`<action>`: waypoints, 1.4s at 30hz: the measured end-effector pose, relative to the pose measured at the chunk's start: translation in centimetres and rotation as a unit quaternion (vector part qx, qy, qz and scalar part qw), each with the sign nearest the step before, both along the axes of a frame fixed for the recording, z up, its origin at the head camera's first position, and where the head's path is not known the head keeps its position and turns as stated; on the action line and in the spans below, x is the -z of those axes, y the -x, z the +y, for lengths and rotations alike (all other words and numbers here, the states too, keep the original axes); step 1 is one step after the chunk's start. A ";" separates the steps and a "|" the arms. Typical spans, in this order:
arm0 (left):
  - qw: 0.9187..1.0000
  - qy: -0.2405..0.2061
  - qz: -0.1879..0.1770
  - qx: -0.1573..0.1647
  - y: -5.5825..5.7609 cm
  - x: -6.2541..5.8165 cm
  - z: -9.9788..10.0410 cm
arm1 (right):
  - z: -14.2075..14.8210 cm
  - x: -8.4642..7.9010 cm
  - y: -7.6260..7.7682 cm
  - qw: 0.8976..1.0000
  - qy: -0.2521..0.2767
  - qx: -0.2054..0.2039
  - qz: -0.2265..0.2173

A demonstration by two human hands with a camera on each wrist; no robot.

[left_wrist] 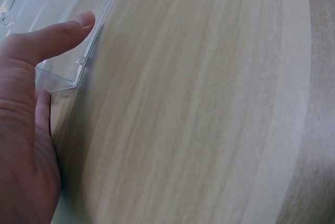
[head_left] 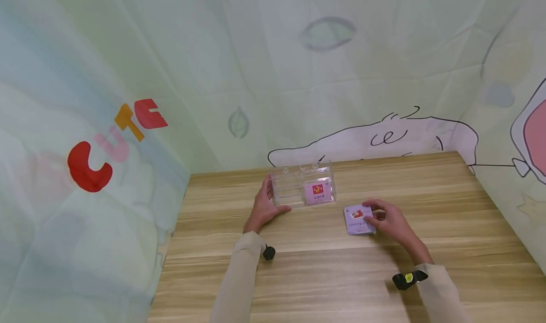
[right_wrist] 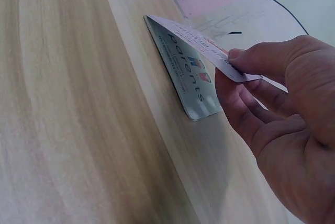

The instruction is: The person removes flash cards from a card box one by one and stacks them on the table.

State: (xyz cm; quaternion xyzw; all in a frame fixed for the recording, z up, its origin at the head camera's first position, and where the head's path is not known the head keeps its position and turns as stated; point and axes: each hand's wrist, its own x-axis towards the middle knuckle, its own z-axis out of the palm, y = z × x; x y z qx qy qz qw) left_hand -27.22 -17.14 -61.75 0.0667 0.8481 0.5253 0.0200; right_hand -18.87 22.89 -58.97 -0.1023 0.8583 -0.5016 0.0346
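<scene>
A clear plastic card holder (head_left: 286, 190) with two compartments stands toward the back of the table. Its right one contains a pink flashcard (head_left: 319, 193) reading "card". My left hand (head_left: 265, 208) holds the holder at its left end, thumb along the front lower edge and fingers round the side; in the left wrist view the thumb (left_wrist: 63, 36) overlaps the clear plastic. To the right, my right hand (head_left: 390, 222) pinches the edge of a lilac flashcard (right_wrist: 201, 46) with a red picture. That card tilts up off a small stack, exposing a card (right_wrist: 183, 72) reading "parents" beneath.
The wood-grain table (head_left: 315, 275) meets a printed cloth backdrop (head_left: 256, 76) along its back edge. Coloured letters mark the cloth at left. A black wrist device (head_left: 409, 279) sits on the right wrist, another (head_left: 268, 253) on the left.
</scene>
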 end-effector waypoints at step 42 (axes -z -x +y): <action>1.000 -0.016 0.011 0.006 0.1 0.1 0.0 | -0.3 1.1 0.4 0.989 -0.130 -0.013 0.069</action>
